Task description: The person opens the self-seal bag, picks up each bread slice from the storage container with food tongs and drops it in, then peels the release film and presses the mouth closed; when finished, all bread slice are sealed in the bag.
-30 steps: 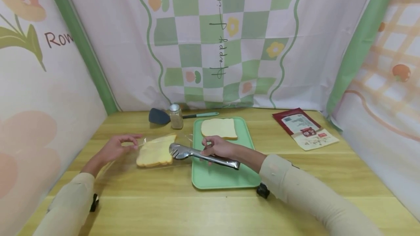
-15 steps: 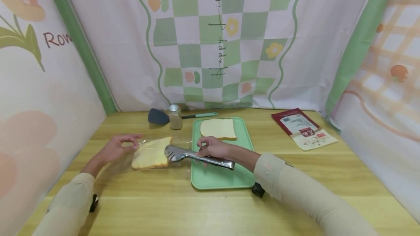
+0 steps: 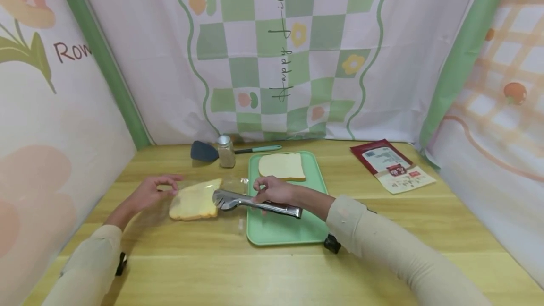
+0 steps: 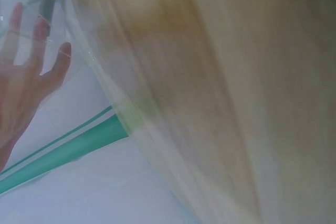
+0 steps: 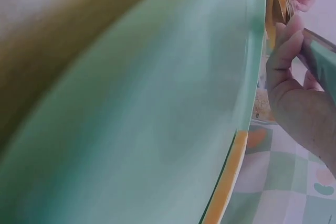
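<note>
My left hand (image 3: 148, 193) pinches the film of a clear plastic bag (image 3: 231, 184) at the left of the table; the left wrist view shows its fingers (image 4: 39, 40) through the film. A slice of bread (image 3: 193, 202) lies within the bag. Metal tongs (image 3: 255, 203) are in the grip of my right hand (image 3: 276, 191), over the green tray (image 3: 289, 230). Their scalloped tips overlap the bread's right edge. Another bread slice (image 3: 282, 165) lies on the tray's far end.
A spatula (image 3: 204, 151) with a teal handle lies at the back, behind a glass jar (image 3: 226, 155) with a metal lid. On the right is a red and beige packet (image 3: 393, 169). A printed curtain (image 3: 272, 51) hangs behind the wooden table (image 3: 263, 273).
The right hand and tongs have moved slightly left, and the bread slice has shifted left inside the bag. The left hand has stayed nearly still.
</note>
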Available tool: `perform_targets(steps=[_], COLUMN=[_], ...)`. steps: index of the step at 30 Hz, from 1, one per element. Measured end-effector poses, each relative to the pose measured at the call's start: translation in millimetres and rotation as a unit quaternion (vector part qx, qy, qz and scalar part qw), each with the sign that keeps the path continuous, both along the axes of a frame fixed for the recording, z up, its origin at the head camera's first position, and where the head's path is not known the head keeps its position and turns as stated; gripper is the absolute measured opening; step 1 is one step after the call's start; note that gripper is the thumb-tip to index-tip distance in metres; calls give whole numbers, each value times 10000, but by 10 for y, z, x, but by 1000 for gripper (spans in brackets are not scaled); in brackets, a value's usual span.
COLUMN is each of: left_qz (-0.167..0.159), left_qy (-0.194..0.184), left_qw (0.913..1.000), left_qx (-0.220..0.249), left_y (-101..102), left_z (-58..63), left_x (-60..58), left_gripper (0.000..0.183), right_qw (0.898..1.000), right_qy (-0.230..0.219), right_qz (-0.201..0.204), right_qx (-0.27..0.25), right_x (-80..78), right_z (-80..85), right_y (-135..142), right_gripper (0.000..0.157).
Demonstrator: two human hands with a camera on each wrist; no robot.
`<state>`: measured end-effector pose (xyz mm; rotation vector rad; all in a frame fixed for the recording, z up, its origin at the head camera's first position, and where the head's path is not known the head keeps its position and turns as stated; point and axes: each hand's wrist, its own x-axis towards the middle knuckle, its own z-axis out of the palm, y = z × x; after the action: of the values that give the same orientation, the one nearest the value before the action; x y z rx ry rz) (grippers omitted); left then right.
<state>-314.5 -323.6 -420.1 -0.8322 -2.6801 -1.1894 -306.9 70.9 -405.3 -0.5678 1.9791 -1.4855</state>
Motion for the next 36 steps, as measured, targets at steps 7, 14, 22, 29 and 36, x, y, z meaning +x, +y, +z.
perform_targets(steps=[7,14,22,29,36], left_qz=[157,204,238,634,462], left_qy=[-98,223,287,113,277], left_qw=[9998,9995,9992,9979,9985], left_qx=[-114,-68,125,-25,-4], left_y=[10,11,37,56,77], left_z=[46,54,40,70,99], left_x=[56,65,79,117,138], left_gripper=[6,5,7,2,12], right_qw=[9990,9984,9977,9971,9971], right_qy=[78,133,249,360,363], right_qz=[-24,-8,91,151,110], right_qx=[450,551,623,656,664], right_x=[44,21,-22,-74,-78], right_z=[-4,-17,27,54,62], right_y=[25,58,69,77,120], right_gripper=[22,24,26,28,33])
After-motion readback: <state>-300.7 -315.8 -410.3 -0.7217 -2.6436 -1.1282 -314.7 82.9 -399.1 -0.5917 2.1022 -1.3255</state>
